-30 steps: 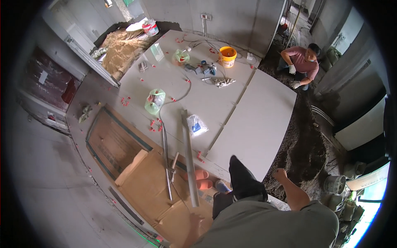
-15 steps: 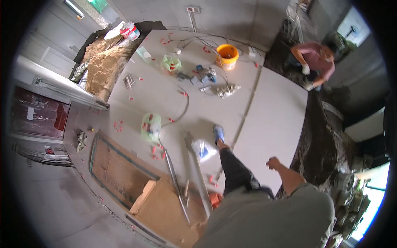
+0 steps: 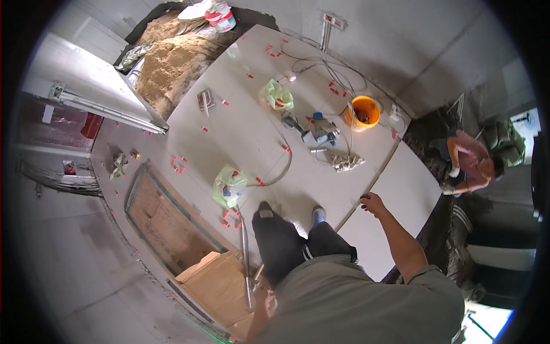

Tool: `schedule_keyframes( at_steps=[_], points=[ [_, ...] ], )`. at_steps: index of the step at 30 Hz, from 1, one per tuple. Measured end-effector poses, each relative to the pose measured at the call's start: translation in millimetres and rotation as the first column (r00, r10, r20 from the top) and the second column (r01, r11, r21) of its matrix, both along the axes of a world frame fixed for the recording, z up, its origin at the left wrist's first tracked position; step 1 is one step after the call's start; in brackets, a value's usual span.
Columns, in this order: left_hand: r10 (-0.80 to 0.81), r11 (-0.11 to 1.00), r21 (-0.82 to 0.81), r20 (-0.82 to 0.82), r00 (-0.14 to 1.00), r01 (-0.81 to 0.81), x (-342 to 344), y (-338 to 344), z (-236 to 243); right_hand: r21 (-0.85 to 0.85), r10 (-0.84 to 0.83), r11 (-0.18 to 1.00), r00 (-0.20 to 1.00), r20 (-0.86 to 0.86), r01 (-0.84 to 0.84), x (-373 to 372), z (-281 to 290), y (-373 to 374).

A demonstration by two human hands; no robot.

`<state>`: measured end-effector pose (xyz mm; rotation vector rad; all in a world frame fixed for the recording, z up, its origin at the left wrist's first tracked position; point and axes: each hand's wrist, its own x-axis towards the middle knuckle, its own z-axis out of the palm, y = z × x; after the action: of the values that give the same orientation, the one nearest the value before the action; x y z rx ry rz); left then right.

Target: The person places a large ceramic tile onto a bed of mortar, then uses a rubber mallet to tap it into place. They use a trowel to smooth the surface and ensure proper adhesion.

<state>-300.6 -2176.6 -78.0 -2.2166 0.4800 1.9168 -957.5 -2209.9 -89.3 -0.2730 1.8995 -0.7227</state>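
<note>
The right hand [image 3: 372, 204] is hanging above the left edge of a large floor tile [image 3: 409, 192], the tile lying beneath the wrist and stretching away to its right; its fingers are bending loosely, and I cannot tell whether they are apart or together. A silver bag [image 3: 348, 162] is lying beyond that hand, and an orange bucket [image 3: 369, 105] is standing farther off. The left hand [image 3: 264, 298] is showing as a blur just beside a metal bar's [image 3: 245, 252] lower end, its grip unclear. A co-worker [image 3: 472, 155] is crouching past the tile.
</note>
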Motion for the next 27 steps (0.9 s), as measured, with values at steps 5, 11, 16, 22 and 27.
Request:
schedule_keyframes(
  at_steps=[5,11,16,22,27],
  points=[
    [0.006,0.999,0.032,-0.002,1.000,-0.006,-38.2,-120.0,-48.3,0.030,-0.054,0.998,0.998,0.010,0.054,-36.0,-12.5,-60.2],
    [-0.148,0.988,0.063,0.108,0.983,0.142,-97.6,-390.4,-132.0,0.676,0.908,0.401,0.167,-0.385,-0.618,-83.3,-105.7,-35.2],
    [-0.664,0.712,-0.108,0.216,0.716,0.693,-85.8,-671.6,-237.2,0.599,0.345,0.736,0.936,0.071,-0.317,-29.6,-84.3,-86.9],
    [-0.766,0.479,-0.121,0.426,0.482,0.869,-180.8,-934.8,-364.0,0.701,-0.179,0.705,0.983,0.028,0.108,39.1,-11.7,-349.1],
    [-0.687,0.465,-0.213,0.525,0.502,0.859,-183.9,-1082.7,-511.8,0.720,-0.167,0.686,0.986,0.014,0.106,81.7,-41.5,-386.4]
  ],
)
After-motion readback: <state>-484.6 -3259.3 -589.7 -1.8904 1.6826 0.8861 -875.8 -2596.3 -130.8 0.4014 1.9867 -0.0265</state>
